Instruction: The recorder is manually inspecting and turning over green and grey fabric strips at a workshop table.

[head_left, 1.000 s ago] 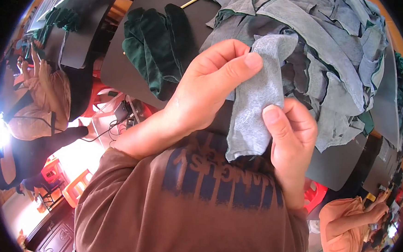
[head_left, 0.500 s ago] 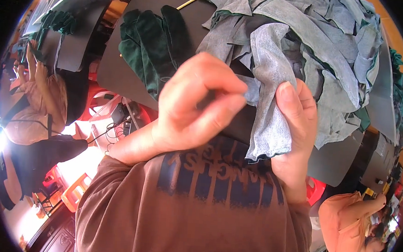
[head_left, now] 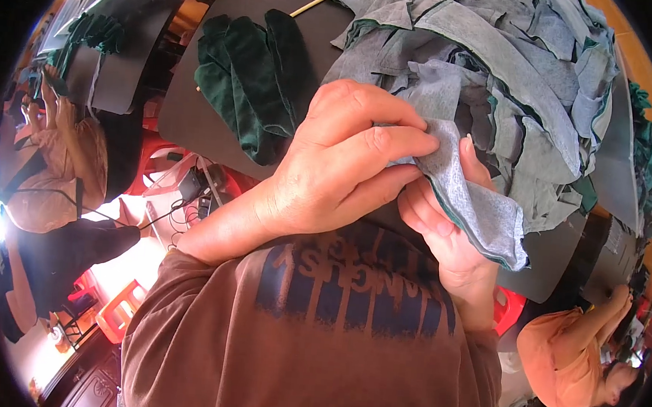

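Apparently, edge handling is underway: the left hand (head_left: 344, 156), fingers nearly closed, pinches a soft grey, green-edged cloth strip (head_left: 483, 204); the half-curled right hand (head_left: 454, 252) supports it. Next seemingly calls for steady pinching. Heaped grey cloth pieces (head_left: 500, 42) lie toward one o'clock, dark-green velvet pieces (head_left: 245, 87) toward ten.

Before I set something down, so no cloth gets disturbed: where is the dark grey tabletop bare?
The tabletop is bare left of the green velvety pieces, and between these and the grey cloth heap, which crowds the upper right. Below that heap, a bare patch lies right of the held grey fabric strip.
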Demonstrator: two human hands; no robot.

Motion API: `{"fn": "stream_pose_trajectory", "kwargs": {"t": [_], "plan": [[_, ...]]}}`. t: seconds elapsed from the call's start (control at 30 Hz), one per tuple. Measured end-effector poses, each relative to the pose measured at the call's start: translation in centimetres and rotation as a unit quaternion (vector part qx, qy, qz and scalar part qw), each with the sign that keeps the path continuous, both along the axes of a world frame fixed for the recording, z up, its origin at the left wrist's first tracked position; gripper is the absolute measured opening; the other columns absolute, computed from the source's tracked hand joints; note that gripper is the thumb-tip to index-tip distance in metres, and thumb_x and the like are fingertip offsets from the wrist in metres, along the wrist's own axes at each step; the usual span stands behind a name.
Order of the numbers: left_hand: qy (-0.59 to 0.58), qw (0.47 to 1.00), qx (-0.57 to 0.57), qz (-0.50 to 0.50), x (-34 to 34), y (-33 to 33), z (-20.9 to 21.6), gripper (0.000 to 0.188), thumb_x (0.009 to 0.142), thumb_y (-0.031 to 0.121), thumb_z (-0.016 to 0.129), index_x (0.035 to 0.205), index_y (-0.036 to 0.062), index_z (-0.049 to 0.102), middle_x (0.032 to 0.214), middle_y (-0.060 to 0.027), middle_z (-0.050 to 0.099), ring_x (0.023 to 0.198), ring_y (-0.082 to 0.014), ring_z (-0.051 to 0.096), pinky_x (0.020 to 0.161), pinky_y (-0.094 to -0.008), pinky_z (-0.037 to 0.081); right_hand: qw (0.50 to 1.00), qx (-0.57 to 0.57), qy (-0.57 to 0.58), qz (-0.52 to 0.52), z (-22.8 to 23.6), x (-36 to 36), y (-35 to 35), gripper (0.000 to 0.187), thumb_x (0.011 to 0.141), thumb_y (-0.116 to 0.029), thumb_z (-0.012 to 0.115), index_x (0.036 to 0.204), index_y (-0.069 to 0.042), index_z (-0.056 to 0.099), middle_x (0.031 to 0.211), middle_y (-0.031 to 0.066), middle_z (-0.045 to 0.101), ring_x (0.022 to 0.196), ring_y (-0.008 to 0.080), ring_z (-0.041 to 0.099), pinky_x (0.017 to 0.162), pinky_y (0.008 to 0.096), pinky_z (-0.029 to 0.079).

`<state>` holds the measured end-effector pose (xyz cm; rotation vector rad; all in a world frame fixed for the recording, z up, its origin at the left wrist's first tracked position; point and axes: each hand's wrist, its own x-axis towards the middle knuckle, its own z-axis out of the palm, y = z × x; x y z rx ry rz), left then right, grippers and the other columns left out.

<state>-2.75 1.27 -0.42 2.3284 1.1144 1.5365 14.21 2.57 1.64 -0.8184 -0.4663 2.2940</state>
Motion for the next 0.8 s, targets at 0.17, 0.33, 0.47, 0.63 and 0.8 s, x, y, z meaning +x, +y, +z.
{"fn": "stream_pose_trajectory", "kwargs": {"t": [0.17,0.33,0.47,0.63,0.8], "plan": [[0.030,0.999,0.011,0.000,0.1,0.1,0.4,0.030,0.060,0.004,0.070,0.089,0.0056,0.060,0.085,-0.0043,0.056,0.077,-0.0221,0.054,0.071,-0.0330,0.040,0.998,-0.029,0.036,0.030,0.0,0.1,0.3,0.048,0.096,-0.042,0.026,0.076,-0.006,0.051,0.041,-0.0039,0.032,0.032,0.0104,0.030,0.041,0.0260,0.030],[-0.030,0.996,-0.081,-0.038,0.5,-0.1,1.1,0.022,0.063,0.005,0.070,0.080,0.0056,0.057,0.080,-0.0048,0.056,0.073,-0.0215,0.054,0.068,-0.0334,0.040,0.993,0.024,0.063,-0.098,-0.7,0.8,0.0,0.050,0.095,-0.044,0.031,0.081,-0.003,0.055,0.055,0.0021,0.048,0.043,0.0136,0.044,0.046,0.0254,0.037],[-0.153,0.950,-0.266,-0.060,0.8,-0.8,1.2,0.018,0.072,0.011,0.070,0.080,0.0029,0.056,0.078,-0.0057,0.056,0.074,-0.0188,0.054,0.067,-0.0304,0.042,0.970,0.229,-0.041,-0.077,-0.8,1.0,-0.6,0.042,0.094,-0.036,0.040,0.097,0.003,0.056,0.079,0.0059,0.059,0.071,0.0119,0.055,0.067,0.0222,0.044],[-0.310,0.837,-0.439,-0.098,1.0,-1.3,0.0,0.018,0.081,0.016,0.064,0.090,0.0013,0.059,0.082,-0.0046,0.059,0.080,-0.0104,0.054,0.072,-0.0250,0.043,0.928,0.334,-0.131,-0.102,-0.6,0.5,-1.1,0.023,0.084,-0.002,0.060,0.105,0.001,0.053,0.088,0.0017,0.057,0.077,0.0055,0.051,0.071,0.0189,0.041],[-0.292,0.837,-0.451,-0.100,1.0,-1.3,0.3,0.018,0.081,0.016,0.063,0.091,0.0008,0.060,0.083,-0.0056,0.059,0.078,-0.0112,0.054,0.070,-0.0250,0.044,0.938,0.297,-0.130,-0.121,-0.8,0.5,-1.2,0.022,0.082,0.002,0.061,0.102,0.002,0.053,0.087,0.0025,0.057,0.077,0.0065,0.052,0.071,0.0194,0.043]]}}
